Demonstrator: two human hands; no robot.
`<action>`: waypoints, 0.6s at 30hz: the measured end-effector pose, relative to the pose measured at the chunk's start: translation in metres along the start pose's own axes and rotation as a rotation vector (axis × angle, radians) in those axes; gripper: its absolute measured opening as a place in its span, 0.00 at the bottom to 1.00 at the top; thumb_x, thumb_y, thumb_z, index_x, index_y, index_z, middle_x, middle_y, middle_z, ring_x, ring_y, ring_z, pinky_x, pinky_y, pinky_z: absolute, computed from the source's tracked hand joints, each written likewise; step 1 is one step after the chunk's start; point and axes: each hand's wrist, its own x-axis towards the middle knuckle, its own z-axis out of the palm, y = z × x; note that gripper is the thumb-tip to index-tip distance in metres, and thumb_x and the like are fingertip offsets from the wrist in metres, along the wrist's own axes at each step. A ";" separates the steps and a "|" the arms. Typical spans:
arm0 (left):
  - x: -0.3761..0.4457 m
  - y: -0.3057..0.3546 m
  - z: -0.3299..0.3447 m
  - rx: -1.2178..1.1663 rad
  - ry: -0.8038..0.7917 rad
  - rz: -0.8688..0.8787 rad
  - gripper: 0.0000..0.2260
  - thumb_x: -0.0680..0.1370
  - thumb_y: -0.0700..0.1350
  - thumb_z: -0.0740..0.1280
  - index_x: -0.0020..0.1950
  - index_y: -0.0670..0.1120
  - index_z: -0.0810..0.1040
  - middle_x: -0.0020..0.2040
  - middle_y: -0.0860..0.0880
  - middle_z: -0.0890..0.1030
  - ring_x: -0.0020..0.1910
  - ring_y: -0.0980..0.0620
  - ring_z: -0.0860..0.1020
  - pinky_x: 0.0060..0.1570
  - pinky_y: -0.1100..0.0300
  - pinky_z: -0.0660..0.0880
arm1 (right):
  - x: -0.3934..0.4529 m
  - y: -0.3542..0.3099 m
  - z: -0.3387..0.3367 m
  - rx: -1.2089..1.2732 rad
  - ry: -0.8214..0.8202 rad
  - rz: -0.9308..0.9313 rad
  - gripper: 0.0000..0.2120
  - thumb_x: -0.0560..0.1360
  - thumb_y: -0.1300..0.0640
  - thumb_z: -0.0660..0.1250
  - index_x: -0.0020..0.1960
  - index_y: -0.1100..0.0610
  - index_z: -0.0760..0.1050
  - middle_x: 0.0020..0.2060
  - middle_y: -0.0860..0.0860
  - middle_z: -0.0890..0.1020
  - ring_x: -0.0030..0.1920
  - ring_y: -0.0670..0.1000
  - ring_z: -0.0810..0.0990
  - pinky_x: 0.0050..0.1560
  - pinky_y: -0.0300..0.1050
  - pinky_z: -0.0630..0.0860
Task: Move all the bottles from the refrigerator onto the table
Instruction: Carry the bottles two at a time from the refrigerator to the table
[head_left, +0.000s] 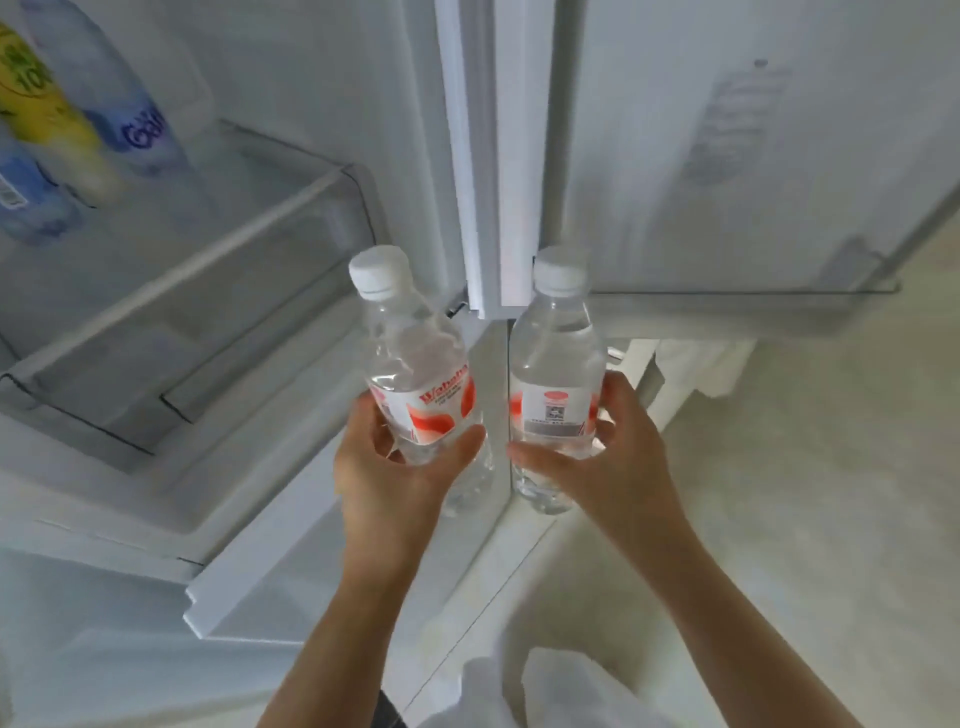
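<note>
I hold two clear water bottles with white caps and red-and-white labels in front of the open refrigerator. My left hand (400, 467) grips the left water bottle (415, 358) around its label; it tilts slightly left. My right hand (608, 457) grips the right water bottle (556, 358), which stands upright. Three more bottles stay inside the refrigerator at the upper left: a yellow-labelled bottle (47, 109), a clear bottle with purple lettering (130, 104) and a blue-labelled bottle (26, 192). No table is in view.
A transparent shelf bin (208, 249) juts out below the stored bottles. The white door edge (483, 156) rises between the two held bottles, with the open door panel (727, 145) to the right. Pale floor (805, 493) lies at the lower right.
</note>
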 end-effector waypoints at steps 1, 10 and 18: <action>-0.011 -0.004 0.010 0.022 -0.052 -0.031 0.27 0.62 0.43 0.82 0.58 0.51 0.77 0.49 0.56 0.84 0.46 0.59 0.83 0.47 0.62 0.81 | -0.008 0.011 -0.012 -0.020 0.018 0.041 0.35 0.56 0.46 0.82 0.58 0.48 0.70 0.50 0.42 0.81 0.50 0.43 0.82 0.52 0.44 0.81; -0.105 -0.024 0.129 0.140 -0.460 -0.140 0.25 0.61 0.46 0.82 0.54 0.54 0.77 0.46 0.59 0.84 0.44 0.60 0.83 0.46 0.64 0.81 | -0.085 0.094 -0.144 0.015 0.209 0.349 0.35 0.56 0.48 0.82 0.59 0.50 0.70 0.51 0.45 0.83 0.51 0.46 0.83 0.55 0.53 0.80; -0.198 -0.020 0.257 0.199 -0.661 -0.201 0.25 0.61 0.48 0.82 0.53 0.57 0.76 0.46 0.61 0.84 0.45 0.60 0.83 0.50 0.58 0.81 | -0.135 0.155 -0.276 0.001 0.319 0.501 0.35 0.58 0.50 0.82 0.60 0.50 0.70 0.53 0.45 0.82 0.51 0.47 0.83 0.56 0.52 0.80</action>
